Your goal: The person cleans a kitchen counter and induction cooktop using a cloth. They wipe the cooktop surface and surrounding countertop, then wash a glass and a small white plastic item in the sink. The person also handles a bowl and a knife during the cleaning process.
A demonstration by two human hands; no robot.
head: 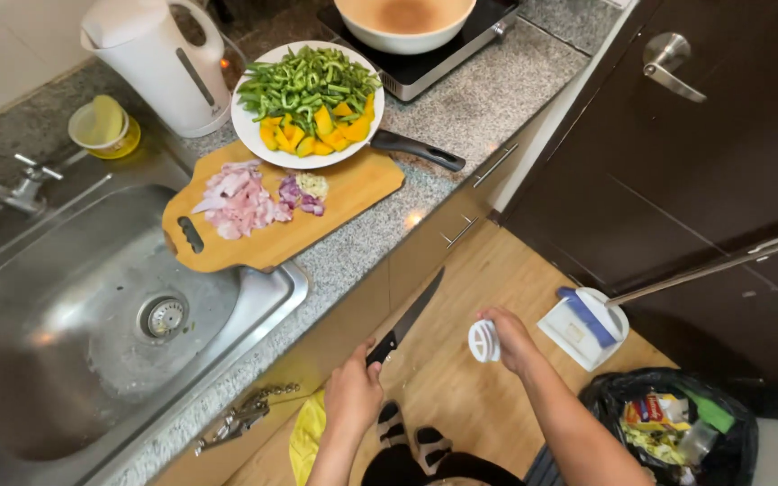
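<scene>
Knife and white disc held out over the floor, away from the counter

Knife (407, 317) sits in my left hand (353, 394), fist clenched round the black handle, blade pointing up and away toward the cabinet front. My right hand (508, 340) is closed on a small round white disc (483, 341), ribbed on its face; I cannot tell for sure what it is, though it looks like a handheld sharpener or scrubber. The two are near each other but apart, the disc off to the right of the blade's lower half.

I judge the step in hand to be tending the blade, with the cutting on the counter already done: chopped onion and garlic lie on the wooden board (272, 225) at the counter's front edge beside the sink (65, 306), and a white plate (308, 103) of green and yellow peppers overlaps the board's far end. As I read it, the next move calls for bringing disc and edge together carefully, fingers kept clear of the edge.

A black bin bag (668, 423) stands open on the floor at my right.
</scene>
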